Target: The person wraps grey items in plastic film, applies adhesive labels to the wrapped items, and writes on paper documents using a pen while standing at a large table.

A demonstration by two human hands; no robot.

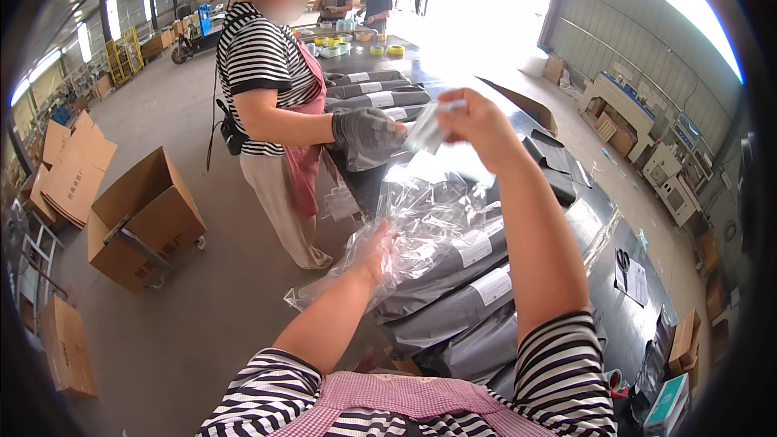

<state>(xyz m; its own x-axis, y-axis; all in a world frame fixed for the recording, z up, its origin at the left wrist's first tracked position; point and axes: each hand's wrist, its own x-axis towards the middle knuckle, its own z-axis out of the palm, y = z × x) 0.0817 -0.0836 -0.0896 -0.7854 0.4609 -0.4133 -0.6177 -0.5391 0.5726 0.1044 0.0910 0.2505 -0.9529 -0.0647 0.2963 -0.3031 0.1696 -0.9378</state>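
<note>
My left hand (375, 249) is inside a clear plastic bag (421, 218), fingers spread against the film, near the bag's lower left end. My right hand (477, 123) is raised above it and pinches the bag's upper edge together with a small clear strip (429, 128). Below the bag, several grey mailer parcels (461, 299) with white labels lie stacked on the dark table (603, 275).
A person in a striped shirt and pink apron (271, 105) stands at the table's left side holding a grey parcel (368, 137). More grey parcels (372, 89) and tape rolls (394, 50) lie farther along. Open cardboard boxes (142, 218) sit on the floor at left. Scissors (622, 260) rest on the table at right.
</note>
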